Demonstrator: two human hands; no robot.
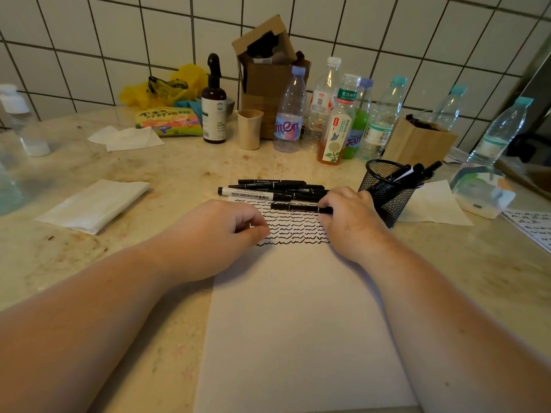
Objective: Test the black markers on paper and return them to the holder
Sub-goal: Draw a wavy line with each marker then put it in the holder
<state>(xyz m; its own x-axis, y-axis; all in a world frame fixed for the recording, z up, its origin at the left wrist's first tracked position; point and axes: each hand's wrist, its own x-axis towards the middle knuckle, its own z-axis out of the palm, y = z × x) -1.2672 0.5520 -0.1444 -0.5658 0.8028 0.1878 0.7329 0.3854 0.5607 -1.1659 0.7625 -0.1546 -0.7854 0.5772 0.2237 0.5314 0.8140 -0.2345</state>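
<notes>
While right hand [347, 217] fingers pinch a black marker [301, 207] at centre frame, left hand [229, 231] curled, apparently empty; next: uncap, scribble on paper [298, 323].

Both bare forearms reach forward across the sheet of paper [298, 323]; the left hand [217, 234] rests knuckles up, fingers curled under, gripping nothing I can see; the right hand [348, 216] pinches a black marker [293, 207] at its end.
</notes>
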